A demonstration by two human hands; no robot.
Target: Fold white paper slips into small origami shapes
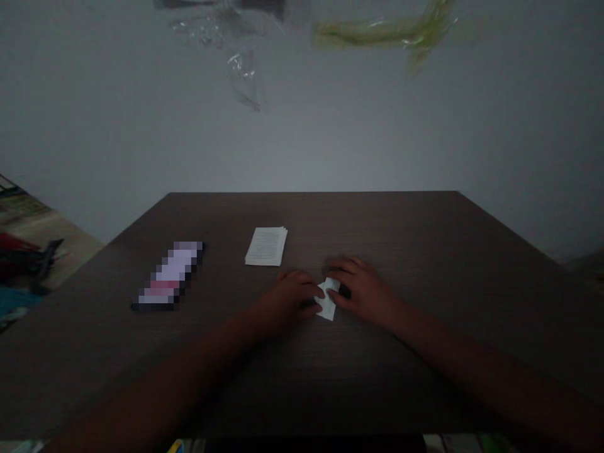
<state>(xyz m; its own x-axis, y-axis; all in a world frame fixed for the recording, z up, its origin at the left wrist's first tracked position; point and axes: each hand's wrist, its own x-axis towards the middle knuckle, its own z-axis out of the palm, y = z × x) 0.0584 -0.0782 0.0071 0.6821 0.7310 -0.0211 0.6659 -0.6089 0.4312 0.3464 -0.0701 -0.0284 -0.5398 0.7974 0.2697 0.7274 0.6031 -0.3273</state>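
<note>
A small piece of white paper (327,304), partly folded, lies on the dark wooden table between my two hands. My left hand (293,301) reaches in from the left, its thumb and fingertips on the paper's left edge. On the other side, my right hand (359,288) has its fingers curled, with thumb and fingertips at the paper's upper right. Fingers cover part of the paper's edges. Beyond my left hand sits a stack of printed paper sheets (267,246).
A phone with a blurred-out screen (170,274) lies on the left of the table (401,226). Behind stands a pale wall (330,132) with clear and yellow tape (372,33) stuck on it. Assorted items (23,264) are on the floor at far left.
</note>
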